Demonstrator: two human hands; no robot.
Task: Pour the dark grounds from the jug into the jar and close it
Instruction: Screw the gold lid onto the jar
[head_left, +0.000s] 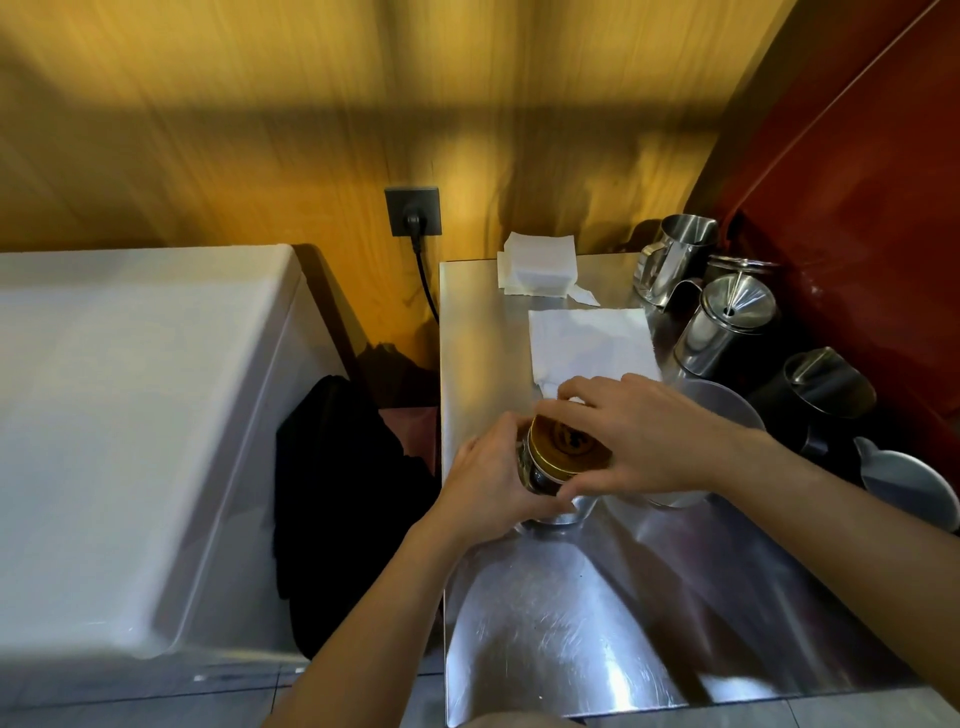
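A glass jar (535, 480) with dark contents stands on the steel counter (597, 623) near its left edge. A gold lid (569, 449) with a dark emblem sits on the jar's mouth. My left hand (485, 486) wraps the jar's side from the left. My right hand (639, 436) covers the lid from the right, its fingers curled around the rim. A pale grey jug (722, 402) sits just behind my right hand, mostly hidden by it.
A white paper towel (592, 340) lies behind the jar, and a stack of napkins (537, 265) at the back. Steel pitchers (675, 254), a steel pot (727, 327), a black jug (826, 400) and a grey pitcher (904, 480) line the right side. A white chest (130, 415) stands left.
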